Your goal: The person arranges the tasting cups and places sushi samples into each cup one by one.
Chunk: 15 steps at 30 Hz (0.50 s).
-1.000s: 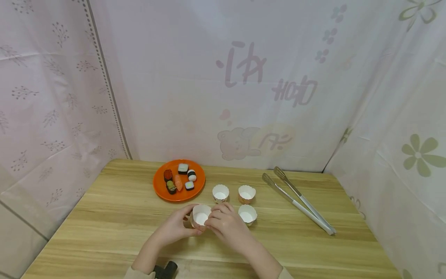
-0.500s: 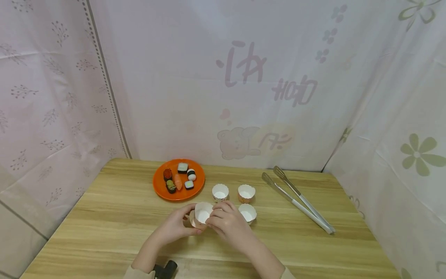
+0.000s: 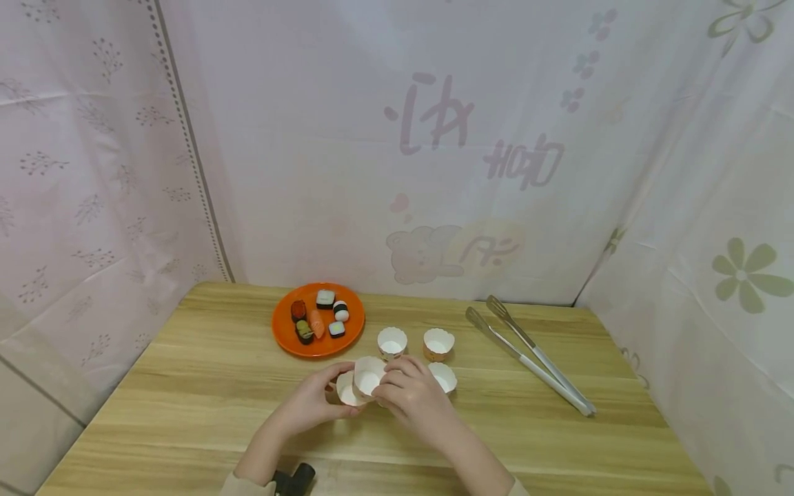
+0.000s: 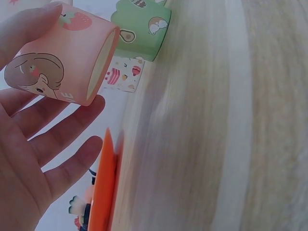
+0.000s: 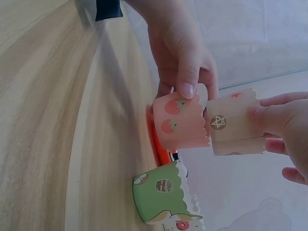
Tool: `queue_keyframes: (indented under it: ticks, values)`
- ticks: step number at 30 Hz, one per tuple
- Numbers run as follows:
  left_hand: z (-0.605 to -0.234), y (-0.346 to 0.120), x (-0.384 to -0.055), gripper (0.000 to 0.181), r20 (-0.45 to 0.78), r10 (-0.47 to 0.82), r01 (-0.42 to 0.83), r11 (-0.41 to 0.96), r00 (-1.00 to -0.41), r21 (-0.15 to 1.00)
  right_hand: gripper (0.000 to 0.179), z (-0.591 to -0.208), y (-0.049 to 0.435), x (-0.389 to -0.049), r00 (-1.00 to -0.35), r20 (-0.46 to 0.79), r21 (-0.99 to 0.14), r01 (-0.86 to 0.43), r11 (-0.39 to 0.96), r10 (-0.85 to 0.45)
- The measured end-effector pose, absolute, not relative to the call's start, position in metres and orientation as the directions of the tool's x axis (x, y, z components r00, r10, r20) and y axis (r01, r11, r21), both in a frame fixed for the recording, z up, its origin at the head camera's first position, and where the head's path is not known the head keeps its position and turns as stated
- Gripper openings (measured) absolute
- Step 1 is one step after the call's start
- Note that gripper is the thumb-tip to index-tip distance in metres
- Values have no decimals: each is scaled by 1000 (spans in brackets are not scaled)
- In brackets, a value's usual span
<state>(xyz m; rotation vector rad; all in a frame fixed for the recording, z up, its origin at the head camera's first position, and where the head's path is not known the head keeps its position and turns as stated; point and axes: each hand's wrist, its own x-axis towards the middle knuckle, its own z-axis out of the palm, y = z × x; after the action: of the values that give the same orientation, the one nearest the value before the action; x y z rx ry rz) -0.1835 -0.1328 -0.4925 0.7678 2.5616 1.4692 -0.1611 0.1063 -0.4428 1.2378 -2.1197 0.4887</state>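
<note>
My left hand [image 3: 313, 398] holds a pink paper baking cup [image 4: 77, 53] printed with strawberries and a girl's face, thumb on one side and fingers on the other. A cream baking cup [image 5: 236, 122] with a star print is pinched at its scalloped rim by my right hand [image 3: 414, 398]. In the head view this cream cup [image 3: 370, 375] overlaps the pink cup [image 3: 347, 391], just up and right of it. Seen from the right wrist, the cream cup's base is right at the pink cup's rim. A green baking cup [image 5: 166, 192] stands on the table close by.
Beyond my hands stand more white-lined baking cups [image 3: 438, 344]. An orange plate [image 3: 282, 337] with several sushi pieces [image 3: 317, 322] lies at the back left. Metal tongs [image 3: 533, 358] lie at the right. A black object [image 3: 302, 479] is by my left sleeve.
The cream cup, earlier nested in the pink cup, has come up out of it and moved right with my right hand. My left hand has stayed nearly still.
</note>
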Motion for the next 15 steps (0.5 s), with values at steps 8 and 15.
queue_keyframes:
  ticks: [8, 15]
  values:
    - [-495, -133, -184, 75, 172, 456, 384, 425, -873, 820, 6, -446, 112, -159, -342, 691, 16, -873, 487, -637]
    - [-495, -133, -184, 75, 163, 449, 376, 439, -879, 816, 5, -450, 117, -156, -329, 700, 23, -877, 481, -634]
